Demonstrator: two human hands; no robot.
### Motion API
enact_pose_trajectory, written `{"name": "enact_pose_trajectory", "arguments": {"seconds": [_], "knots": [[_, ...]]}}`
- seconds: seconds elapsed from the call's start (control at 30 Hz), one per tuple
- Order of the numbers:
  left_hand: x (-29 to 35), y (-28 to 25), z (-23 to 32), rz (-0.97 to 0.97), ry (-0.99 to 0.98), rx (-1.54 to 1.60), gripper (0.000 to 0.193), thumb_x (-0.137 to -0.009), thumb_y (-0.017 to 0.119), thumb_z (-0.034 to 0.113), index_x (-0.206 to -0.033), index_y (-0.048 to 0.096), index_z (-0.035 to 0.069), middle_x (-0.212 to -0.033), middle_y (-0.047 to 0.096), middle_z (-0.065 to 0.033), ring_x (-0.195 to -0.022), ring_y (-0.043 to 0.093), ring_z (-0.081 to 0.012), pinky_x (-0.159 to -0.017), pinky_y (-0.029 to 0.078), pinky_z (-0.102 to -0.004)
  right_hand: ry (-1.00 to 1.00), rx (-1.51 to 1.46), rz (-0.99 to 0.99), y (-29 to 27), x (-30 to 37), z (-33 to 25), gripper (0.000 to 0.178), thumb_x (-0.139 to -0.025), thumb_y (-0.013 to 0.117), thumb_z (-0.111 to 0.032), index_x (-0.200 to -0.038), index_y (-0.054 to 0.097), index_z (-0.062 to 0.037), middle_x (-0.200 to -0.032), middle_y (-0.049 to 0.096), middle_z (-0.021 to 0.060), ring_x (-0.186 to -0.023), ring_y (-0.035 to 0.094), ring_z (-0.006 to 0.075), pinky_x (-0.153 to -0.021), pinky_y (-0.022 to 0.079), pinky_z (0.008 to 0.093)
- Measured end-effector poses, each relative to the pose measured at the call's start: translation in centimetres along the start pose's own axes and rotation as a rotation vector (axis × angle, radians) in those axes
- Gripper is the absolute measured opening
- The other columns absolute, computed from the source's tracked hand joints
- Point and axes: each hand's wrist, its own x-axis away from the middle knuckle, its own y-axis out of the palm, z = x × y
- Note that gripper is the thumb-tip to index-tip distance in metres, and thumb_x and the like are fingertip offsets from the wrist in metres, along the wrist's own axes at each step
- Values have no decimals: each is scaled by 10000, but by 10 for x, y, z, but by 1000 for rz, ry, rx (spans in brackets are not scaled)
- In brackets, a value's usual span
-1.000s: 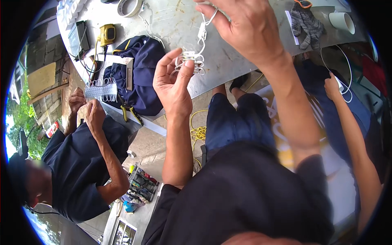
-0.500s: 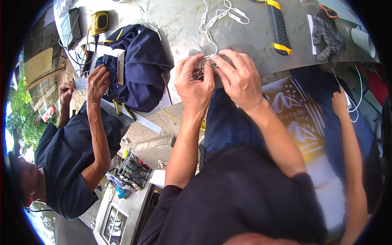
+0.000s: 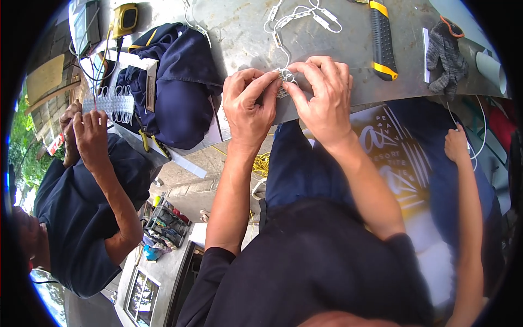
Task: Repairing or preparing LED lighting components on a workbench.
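At the near edge of the metal table, my left hand (image 3: 250,106) and my right hand (image 3: 326,101) face each other. Between their fingertips they pinch a small bundle of white LED modules on thin looped wire (image 3: 284,82). Thumbs and forefingers close around it from both sides, partly hiding it. From the bundle, the wire runs away over the table to a loose strand of white LED modules (image 3: 299,19).
Navy cloth (image 3: 188,82) lies left on the metal table (image 3: 245,41), near yellow-handled pliers (image 3: 144,140). A black-and-yellow handled tool (image 3: 384,41) and grey glove (image 3: 448,57) lie right. A co-worker's hands (image 3: 90,133) work at another LED bundle (image 3: 111,103); another person's hand (image 3: 456,144) is at right.
My fingers have shifted around the bundle, and more of its looped wire shows. The co-worker at left has drawn their hands nearer themselves, exposing their LED bundle. The view has shifted slightly.
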Motion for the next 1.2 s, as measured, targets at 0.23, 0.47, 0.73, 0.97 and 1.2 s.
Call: {"name": "enact_pose_trajectory", "arguments": {"seconds": [0.23,0.47,0.73,0.97,1.2], "knots": [[0,4,-7,29,33,17,242,-771,882,62,-991,812,134,-914,681,-15,-841,604,-212,-793,467,-359,-247,-36,-39,-3,-2,19,174,-817,833,-152,-978,766,-158,-1052,681,-16,-1032,606,237,-889,453,394],[-2,6,-13,3,68,-26,270,-753,901,118,-995,808,195,-969,679,26,-985,594,-222,-905,418,-387,-303,62,-51,-20,-8,23,211,-809,854,-180,-1011,800,-150,-1047,684,5,-1023,618,241,-889,478,399],[0,9,-15,79,17,28,294,-721,912,129,-983,794,189,-994,677,2,-1000,595,-233,-909,419,-387,-132,582,223,-84,-30,46,510,-856,884,-340,-1270,711,-96,-1097,665,108,-1037,635,300,-957,487,431],[-4,5,-15,37,24,14,295,-712,929,131,-982,816,162,-999,689,-6,-1009,590,-234,-928,439,-374,263,418,29,-86,-37,60,489,-938,789,-273,-1320,620,-17,-1104,669,164,-1045,670,335,-953,513,458],[-7,-3,-15,-55,5,20,325,-716,937,129,-1023,837,160,-1031,702,-19,-1015,598,-222,-948,452,-361,589,-82,-87,-141,8,41,383,-1030,520,-119,-1371,562,50,-1101,641,115,-999,608,160,-891,498,324]]}}
